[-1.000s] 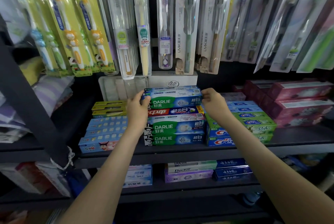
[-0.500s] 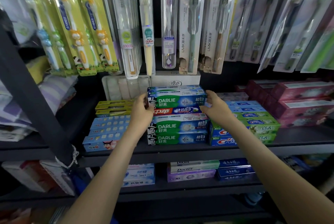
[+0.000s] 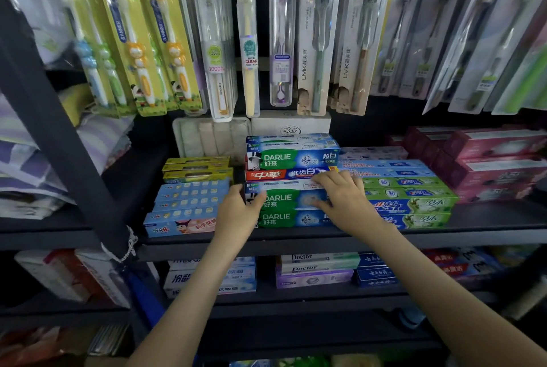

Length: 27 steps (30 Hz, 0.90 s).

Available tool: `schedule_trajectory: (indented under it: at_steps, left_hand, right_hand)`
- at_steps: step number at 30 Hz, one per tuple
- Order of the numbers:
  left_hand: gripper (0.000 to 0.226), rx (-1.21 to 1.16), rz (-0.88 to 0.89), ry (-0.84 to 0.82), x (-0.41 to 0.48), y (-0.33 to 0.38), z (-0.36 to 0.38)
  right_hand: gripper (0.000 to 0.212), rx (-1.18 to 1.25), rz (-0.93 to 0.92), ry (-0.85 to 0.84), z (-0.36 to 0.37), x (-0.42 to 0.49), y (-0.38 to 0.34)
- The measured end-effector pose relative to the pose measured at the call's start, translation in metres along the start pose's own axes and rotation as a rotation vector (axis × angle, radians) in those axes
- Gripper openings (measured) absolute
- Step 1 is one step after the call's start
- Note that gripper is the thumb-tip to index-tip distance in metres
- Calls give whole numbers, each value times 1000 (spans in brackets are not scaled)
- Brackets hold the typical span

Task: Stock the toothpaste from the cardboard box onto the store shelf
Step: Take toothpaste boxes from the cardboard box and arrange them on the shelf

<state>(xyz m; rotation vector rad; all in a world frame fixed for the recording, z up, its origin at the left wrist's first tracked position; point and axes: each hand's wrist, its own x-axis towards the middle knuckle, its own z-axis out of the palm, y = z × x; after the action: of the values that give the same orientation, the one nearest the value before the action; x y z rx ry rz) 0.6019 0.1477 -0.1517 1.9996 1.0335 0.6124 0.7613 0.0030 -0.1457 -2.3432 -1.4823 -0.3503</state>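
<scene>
A toothpaste stack [image 3: 291, 177] stands at the middle of the shelf [image 3: 296, 240], with low boxes [image 3: 189, 201] near on its left and a second pile [image 3: 408, 198] just beside it on the right. Toothbrush packs [image 3: 248, 41] hang above and behind. The lower shelf [image 3: 296, 297] beneath carries more cartons [image 3: 313, 270].

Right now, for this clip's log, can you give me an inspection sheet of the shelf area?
Surface: dark store shelf, crowded with stacked toothpaste boxes.
Job's things: centre stack of Darlie boxes with a red box between them; cardboard box not in view.
Clutter: blue boxes left of the stack, green and blue boxes right of it, pink boxes far right.
Hands: left hand at the stack's left end, thumb on a Darlie front, grip unclear; right hand lies with spread fingers on the stack's front.
Cables: nothing seen; a white string is tied to the slanted post.
Surroundings: toothbrushes hang above; lower-shelf boxes below.
</scene>
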Motion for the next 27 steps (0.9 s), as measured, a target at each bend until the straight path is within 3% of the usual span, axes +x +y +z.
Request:
schedule_trajectory:
  at_steps: [6, 11, 17, 27]
  left_hand:
    - [46, 31, 68, 49, -7, -2, -9]
    - [49, 23, 156, 174, -16, 3, -25]
    - [33, -63, 254, 234, 5, 28, -28]
    - [31, 41, 227, 174, 31, 22, -2]
  right_hand:
    - [49, 36, 24, 19, 2, -3, -2]
    - [60, 97, 183, 102, -4, -5, 1]
    - [64, 575, 418, 238, -30, 13, -5]
    - [52, 570, 480, 172, -22, 32, 4]
